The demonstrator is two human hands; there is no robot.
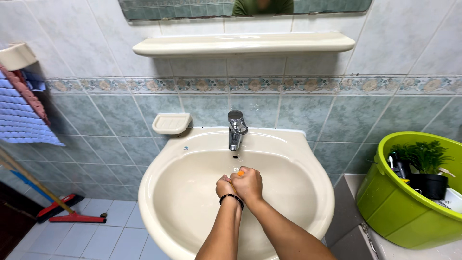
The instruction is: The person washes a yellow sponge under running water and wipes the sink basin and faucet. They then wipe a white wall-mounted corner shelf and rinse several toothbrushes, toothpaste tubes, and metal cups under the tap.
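A: Orange thing (240,173), small, showing only as a tip above the knuckles of the right hand (248,184). Kind cannot be told; most of it is hidden inside the fist.

B: Where does it sit?

A: Over the middle of the cream washbasin (159,183), below the chrome tap (236,129), just in front of the overflow hole. Held above the bowl, not lying in it.

B: Hands?

A: Both curled into fists and pressed side by side. Right hand closed round the orange thing. Left hand (225,186) tight against it, fingers folded in; whether it also grips the thing I cannot tell. Black bead bracelet (232,197) on the left wrist. Forearms come up from the bottom edge and meet over the bowl.

B: Water running?

A: Cannot tell; no stream is clear under the spout.

B: Surroundings?

A: Pale green wall tiles with a flowered border strip. Cream soap dish (171,123) on the wall left of the tap. Long cream shelf (243,44) above, under the lower edge of a mirror (192,8). Blue textured cloth (21,118) hanging at far left. Red-headed floor wiper (72,212) leaning on the floor tiles at lower left. At right, a lime green tub (390,202) on a grey ledge, holding a small green plant in a black pot (426,168) and some other bits too jumbled to name.
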